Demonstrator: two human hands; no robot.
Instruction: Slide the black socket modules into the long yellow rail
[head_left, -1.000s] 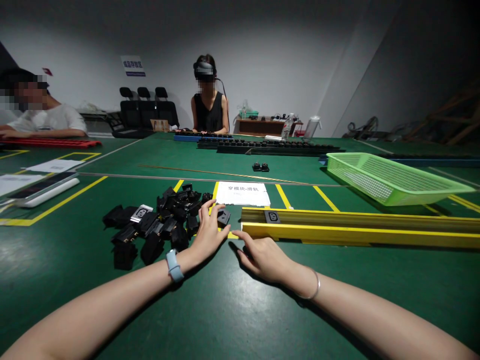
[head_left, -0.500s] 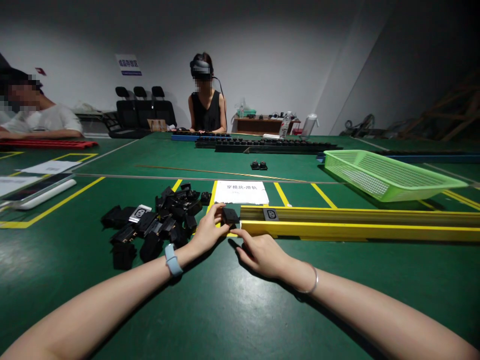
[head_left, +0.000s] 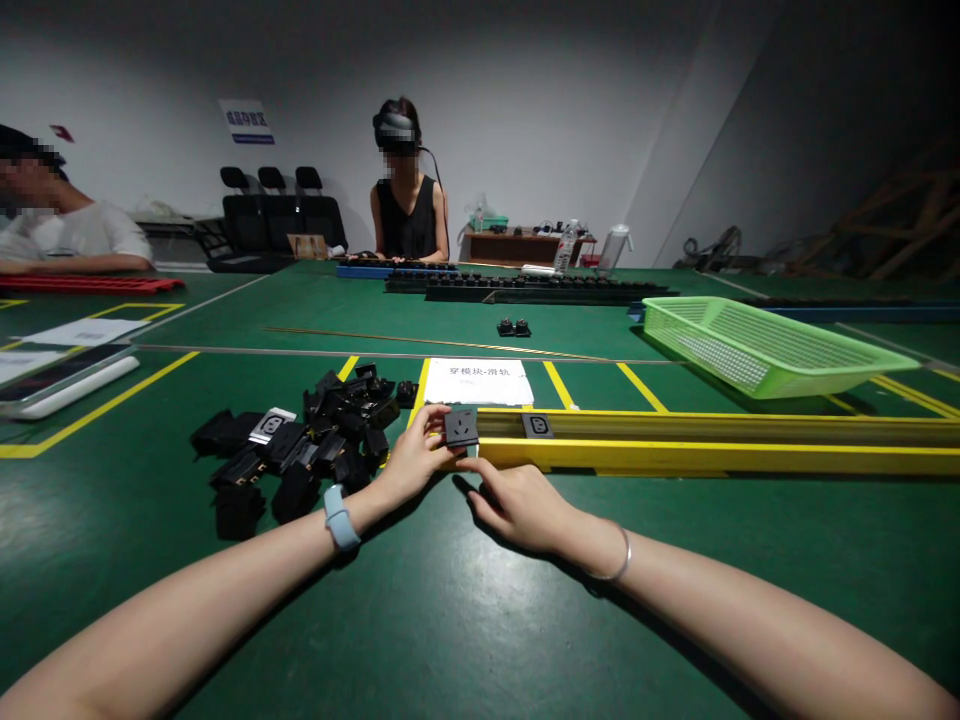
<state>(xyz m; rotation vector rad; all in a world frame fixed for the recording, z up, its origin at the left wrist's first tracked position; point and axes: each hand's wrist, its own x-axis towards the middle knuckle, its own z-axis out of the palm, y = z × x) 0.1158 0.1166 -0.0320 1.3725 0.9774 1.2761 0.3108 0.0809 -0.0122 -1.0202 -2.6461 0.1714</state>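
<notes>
My left hand (head_left: 409,462) pinches a black socket module (head_left: 460,428) and holds it at the left end of the long yellow rail (head_left: 712,445). My right hand (head_left: 517,500) rests on the green table just in front of that rail end, fingers slightly spread, fingertips touching the rail's near edge. Another module (head_left: 538,425) sits in the rail's channel a little to the right. A pile of black modules (head_left: 300,445) lies left of my left hand.
A white paper label (head_left: 478,382) lies behind the rail. A green mesh basket (head_left: 765,350) stands at the right. Two small black parts (head_left: 514,327) lie mid-table. A person with a headset (head_left: 405,200) sits at the far side behind black strips (head_left: 525,290); another person (head_left: 60,235) sits at far left.
My left hand picked a module off the table near the pile, lifted it and brought it right to the rail's end, face turned toward me. My right hand stayed nearly still.
</notes>
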